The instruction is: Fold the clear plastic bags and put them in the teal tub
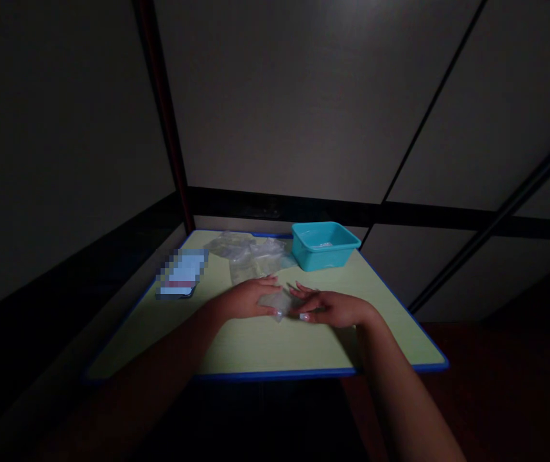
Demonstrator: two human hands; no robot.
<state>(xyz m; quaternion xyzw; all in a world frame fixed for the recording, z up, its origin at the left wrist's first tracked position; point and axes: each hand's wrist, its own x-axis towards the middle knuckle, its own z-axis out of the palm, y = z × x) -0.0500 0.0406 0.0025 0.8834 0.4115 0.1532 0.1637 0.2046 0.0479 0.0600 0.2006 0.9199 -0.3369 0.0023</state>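
Observation:
A small clear plastic bag [278, 301] lies flat on the pale green table [265, 350], between both hands. My left hand [248, 298] rests palm down on the bag's left side, fingers spread over it. My right hand [330, 308] lies flat at the bag's right edge, its fingertips touching the plastic. Whether either hand pinches the bag I cannot tell; both press on it.
A loose pile of clear plastic bags [248, 253] lies at the table's far middle. A turquoise plastic tub [323, 245] stands at the far right corner. A blurred flat object [181, 274] lies at the left. The table has a blue rim [303, 372]; dark walls surround it.

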